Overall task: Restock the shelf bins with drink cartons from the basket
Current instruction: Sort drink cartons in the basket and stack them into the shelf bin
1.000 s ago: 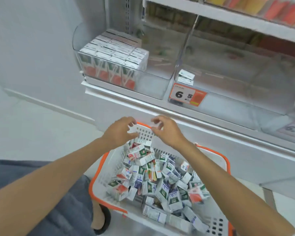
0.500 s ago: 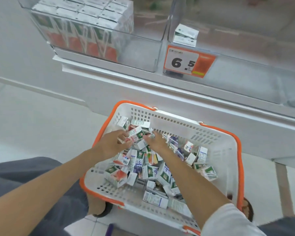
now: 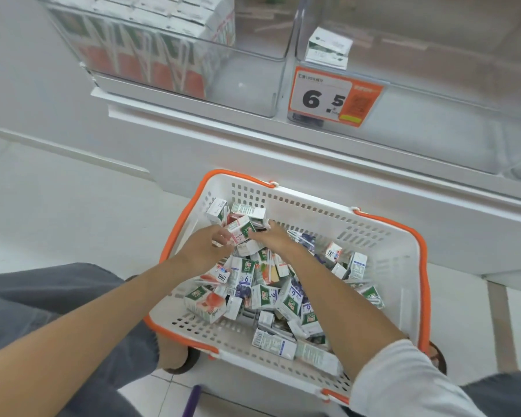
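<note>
A white basket with orange rim (image 3: 382, 266) sits on the floor below the shelf, full of several small drink cartons (image 3: 268, 296) lying jumbled. Both hands are down in its far left corner. My left hand (image 3: 205, 248) has its fingers closed on a small carton with a green and pink label (image 3: 241, 233). My right hand (image 3: 271, 237) touches the same carton from the right, fingers curled against the pile. Above, the left clear shelf bin (image 3: 247, 85) holds rows of upright cartons (image 3: 151, 40). The right bin (image 3: 433, 94) holds a single white carton (image 3: 328, 48).
An orange price tag reading 6.5 (image 3: 331, 97) hangs on the shelf front between the bins. The white shelf base (image 3: 313, 164) runs behind the basket. My grey-trousered knees (image 3: 42, 311) flank the basket, and a foot in a dark sandal (image 3: 178, 356) rests by its near left corner.
The view tilted down from the shelf to the basket. Both hands dropped from the basket's far rim into the cartons and closed around one at the far left.
</note>
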The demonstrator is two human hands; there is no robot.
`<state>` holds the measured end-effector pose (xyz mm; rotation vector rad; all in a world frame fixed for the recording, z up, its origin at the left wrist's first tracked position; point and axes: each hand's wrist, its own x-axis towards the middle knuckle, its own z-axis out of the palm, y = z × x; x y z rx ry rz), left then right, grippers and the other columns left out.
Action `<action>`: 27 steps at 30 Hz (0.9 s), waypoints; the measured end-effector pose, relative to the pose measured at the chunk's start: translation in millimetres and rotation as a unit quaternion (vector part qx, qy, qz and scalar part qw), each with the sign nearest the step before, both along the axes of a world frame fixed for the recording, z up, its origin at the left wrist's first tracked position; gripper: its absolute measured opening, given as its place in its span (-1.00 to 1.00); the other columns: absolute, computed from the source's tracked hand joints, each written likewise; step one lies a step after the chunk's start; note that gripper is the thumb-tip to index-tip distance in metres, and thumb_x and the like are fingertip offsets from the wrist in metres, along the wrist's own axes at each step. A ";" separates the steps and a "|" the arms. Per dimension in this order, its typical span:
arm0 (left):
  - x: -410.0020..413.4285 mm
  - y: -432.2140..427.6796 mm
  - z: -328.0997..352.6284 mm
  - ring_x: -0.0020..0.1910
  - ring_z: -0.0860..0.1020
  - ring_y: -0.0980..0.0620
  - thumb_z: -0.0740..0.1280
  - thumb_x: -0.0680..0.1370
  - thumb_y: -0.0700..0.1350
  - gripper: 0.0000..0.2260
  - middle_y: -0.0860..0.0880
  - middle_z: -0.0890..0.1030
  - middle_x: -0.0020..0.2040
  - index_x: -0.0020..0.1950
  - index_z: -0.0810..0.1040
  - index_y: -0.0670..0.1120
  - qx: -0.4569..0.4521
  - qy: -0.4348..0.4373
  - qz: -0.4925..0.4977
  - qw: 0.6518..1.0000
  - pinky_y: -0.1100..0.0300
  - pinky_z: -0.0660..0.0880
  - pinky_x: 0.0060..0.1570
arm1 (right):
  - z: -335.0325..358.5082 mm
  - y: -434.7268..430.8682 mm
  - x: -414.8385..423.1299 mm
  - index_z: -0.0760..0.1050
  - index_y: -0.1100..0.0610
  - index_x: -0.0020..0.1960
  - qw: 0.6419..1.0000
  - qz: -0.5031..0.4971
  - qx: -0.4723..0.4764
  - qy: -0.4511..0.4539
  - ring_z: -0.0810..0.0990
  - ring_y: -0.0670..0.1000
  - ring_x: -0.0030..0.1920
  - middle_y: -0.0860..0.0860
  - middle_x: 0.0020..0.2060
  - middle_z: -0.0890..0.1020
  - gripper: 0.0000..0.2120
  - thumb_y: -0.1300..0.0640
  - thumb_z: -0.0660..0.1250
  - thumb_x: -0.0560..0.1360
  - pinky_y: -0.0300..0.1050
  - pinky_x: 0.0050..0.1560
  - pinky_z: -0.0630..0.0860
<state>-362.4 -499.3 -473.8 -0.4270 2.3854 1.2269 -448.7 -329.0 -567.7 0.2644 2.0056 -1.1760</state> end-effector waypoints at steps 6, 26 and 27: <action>1.5 -6.6 0.1 -0.05 0.56 0.08 0.36 0.55 -0.07 -0.81 0.04 0.58 0.02 0.14 0.56 -0.07 0.004 -0.015 0.027 1.000 0.28 0.47 -0.15 | -18.1 16.4 6.4 0.40 0.17 0.32 0.983 0.121 0.110 0.087 0.45 0.16 0.30 0.14 0.30 0.45 -0.41 0.05 0.54 0.38 0.07 0.28 0.44; -12.1 -6.4 17.9 0.01 0.67 -0.08 0.46 0.47 -0.05 -0.67 -0.24 0.65 0.08 0.13 0.54 -0.20 0.359 -0.179 0.226 0.888 0.14 0.62 -0.02 | 65.8 12.4 40.0 0.35 0.01 0.31 0.973 0.104 -0.194 0.064 0.56 -0.10 0.14 -0.07 0.23 0.52 -0.33 0.09 0.59 0.30 -0.05 0.18 0.55; -11.7 -12.6 20.7 -0.06 0.68 -0.05 0.46 0.48 -0.18 -0.76 -0.21 0.67 0.02 0.09 0.56 -0.24 0.326 -0.136 0.242 0.904 0.12 0.62 0.00 | 69.8 12.6 41.0 0.28 -0.02 0.40 0.971 0.149 -0.178 0.062 0.50 -0.17 0.19 -0.12 0.30 0.45 -0.23 0.10 0.59 0.31 -0.12 0.22 0.49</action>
